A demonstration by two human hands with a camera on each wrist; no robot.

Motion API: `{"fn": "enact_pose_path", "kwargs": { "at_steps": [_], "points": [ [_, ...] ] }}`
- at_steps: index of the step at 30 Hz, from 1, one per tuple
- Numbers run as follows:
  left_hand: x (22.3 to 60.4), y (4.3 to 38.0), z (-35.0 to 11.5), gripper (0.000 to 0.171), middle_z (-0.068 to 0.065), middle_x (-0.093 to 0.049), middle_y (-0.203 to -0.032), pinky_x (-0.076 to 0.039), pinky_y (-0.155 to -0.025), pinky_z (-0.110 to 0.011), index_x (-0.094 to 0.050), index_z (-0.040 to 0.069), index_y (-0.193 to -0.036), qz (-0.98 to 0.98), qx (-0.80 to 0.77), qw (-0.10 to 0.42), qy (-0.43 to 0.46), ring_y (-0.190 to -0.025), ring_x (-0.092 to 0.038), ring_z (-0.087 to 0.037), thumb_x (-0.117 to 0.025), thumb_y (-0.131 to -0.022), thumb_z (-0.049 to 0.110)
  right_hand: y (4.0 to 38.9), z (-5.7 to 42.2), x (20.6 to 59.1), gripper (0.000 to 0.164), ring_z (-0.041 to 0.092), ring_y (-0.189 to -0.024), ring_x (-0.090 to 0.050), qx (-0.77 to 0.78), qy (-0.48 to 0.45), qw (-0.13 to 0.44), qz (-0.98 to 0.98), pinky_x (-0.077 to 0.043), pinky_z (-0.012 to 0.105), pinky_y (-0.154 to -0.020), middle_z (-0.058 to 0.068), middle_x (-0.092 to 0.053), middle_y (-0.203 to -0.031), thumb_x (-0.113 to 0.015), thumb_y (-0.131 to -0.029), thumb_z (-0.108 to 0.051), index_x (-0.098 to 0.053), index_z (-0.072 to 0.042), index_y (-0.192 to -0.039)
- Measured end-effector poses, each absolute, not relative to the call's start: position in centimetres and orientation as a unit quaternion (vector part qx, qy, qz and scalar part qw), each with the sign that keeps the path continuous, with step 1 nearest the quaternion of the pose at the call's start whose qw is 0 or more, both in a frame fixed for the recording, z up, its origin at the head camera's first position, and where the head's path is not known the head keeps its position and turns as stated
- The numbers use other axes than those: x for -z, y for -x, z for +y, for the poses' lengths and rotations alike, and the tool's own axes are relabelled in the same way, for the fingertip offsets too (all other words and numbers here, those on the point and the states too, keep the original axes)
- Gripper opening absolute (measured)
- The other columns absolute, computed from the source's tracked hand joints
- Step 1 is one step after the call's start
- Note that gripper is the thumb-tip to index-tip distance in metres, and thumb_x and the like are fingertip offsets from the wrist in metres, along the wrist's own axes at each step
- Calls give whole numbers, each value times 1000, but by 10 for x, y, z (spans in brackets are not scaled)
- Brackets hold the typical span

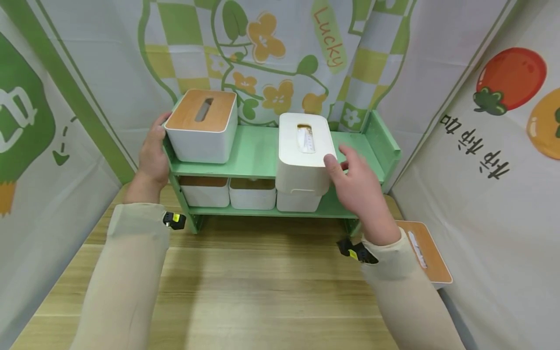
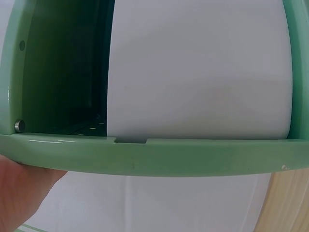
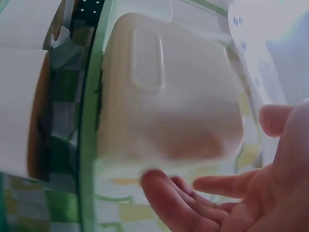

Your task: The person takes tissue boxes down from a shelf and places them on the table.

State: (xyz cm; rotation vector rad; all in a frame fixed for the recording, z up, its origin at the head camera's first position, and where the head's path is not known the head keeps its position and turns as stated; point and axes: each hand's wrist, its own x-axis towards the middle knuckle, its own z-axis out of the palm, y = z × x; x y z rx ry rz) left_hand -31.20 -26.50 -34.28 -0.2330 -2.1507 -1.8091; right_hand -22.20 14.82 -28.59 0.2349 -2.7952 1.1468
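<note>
A cream tissue box (image 1: pixel 305 177) with a slotted lid is at the top board of a small green shelf (image 1: pixel 255 150), its near end overlapping the front edge. My right hand (image 1: pixel 356 182) is at the box's right side, thumb by the lid's corner. In the right wrist view, the relaxed fingers (image 3: pixel 166 198) lie apart beside the cream box (image 3: pixel 188 96). At the far left, my left hand (image 1: pixel 154 150) grips the shelf's side panel; its fingertips are partly hidden. A white tissue box with a wooden lid (image 1: pixel 199 138) stands next to that hand.
Several white boxes (image 1: pixel 253 198) fill part of the lower shelf board. Another wooden-lidded tissue box (image 1: pixel 426 253) lies on the right of the wood-grain surface (image 1: pixel 271 282), by my right forearm. Printed curtains (image 1: pixel 280 58) hang behind and at both sides.
</note>
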Motion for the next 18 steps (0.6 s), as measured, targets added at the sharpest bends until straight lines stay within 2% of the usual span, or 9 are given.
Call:
{"fn": "enact_pose_path", "kwargs": {
  "at_steps": [4, 8, 12, 18],
  "points": [
    [343, 311, -265, 56, 0, -27, -160, -20, -110, -35, -29, 33, -157, -745, 642, 159, 87, -139, -26, -19, -15, -104, 43, 228, 159, 293, 80, 39, -92, -65, -496, -54, -53, -865, -53, 47, -83, 23, -56, -125, -32, -99, -67, -35, -8, -152],
    [343, 310, -265, 56, 2, -26, -159, -20, -110, -36, -29, 34, -157, -748, 641, 154, 80, -139, -25, -17, -14, -104, 44, 236, 162, 303, 79, 45, -94, -66, -607, -34, -129, -784, -55, 48, -80, 29, -54, -128, -36, -98, -68, -32, -12, -155],
    [342, 310, -266, 56, 3, -26, -160, -19, -111, -38, -29, 34, -157, -748, 641, 152, 79, -141, -24, -18, -15, -104, 45, 242, 162, 309, 76, 45, -92, -67, -686, -28, -162, -709, -56, 49, -79, 32, -49, -135, -42, -98, -65, -30, -18, -157],
    [342, 311, -265, 57, 2, -26, -159, -20, -111, -38, -29, 33, -157, -743, 647, 152, 85, -140, -25, -19, -15, -104, 44, 242, 164, 313, 73, 38, -84, -68, -713, -44, -168, -680, -56, 48, -78, 34, -51, -131, -46, -99, -60, -30, -16, -155]
  ]
}}
